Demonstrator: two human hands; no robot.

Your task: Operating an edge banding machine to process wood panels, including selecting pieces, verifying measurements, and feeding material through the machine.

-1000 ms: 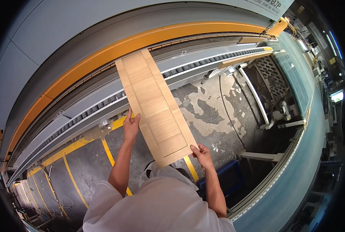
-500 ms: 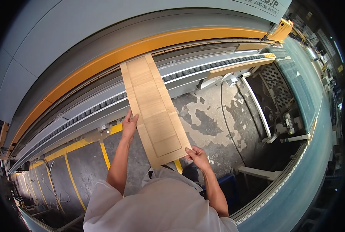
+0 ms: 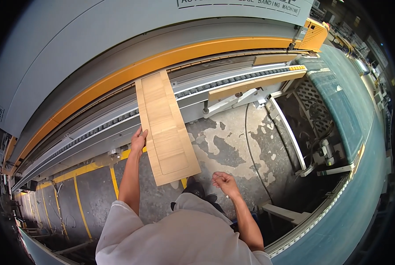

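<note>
A long light-brown wooden panel (image 3: pixel 168 128) with a recessed rectangular border reaches from the machine's edge toward me. Its far end lies across the roller rail (image 3: pixel 246 80) beside the orange guard (image 3: pixel 175 52), while its near end overhangs the floor. My left hand (image 3: pixel 138 140) holds the panel's left edge about midway along, thumb on top and the other fingers mostly hidden. Off the panel's near right corner, my right hand (image 3: pixel 225 183) is apart from the wood. Its fingers are curled together, with nothing visible in them.
A large grey machine housing (image 3: pixel 118 26) spans the far side. Wooden pieces, a front one (image 3: pixel 257 84) and a back one (image 3: pixel 274 59), flank the rail at right. A green-topped conveyor (image 3: pixel 339 97) curves around the right. A cable (image 3: pixel 250 145) crosses the patchy floor.
My right hand has let go of the panel's near right corner and is now apart from it. My left hand keeps its hold on the left edge. The whole view has shifted slightly.
</note>
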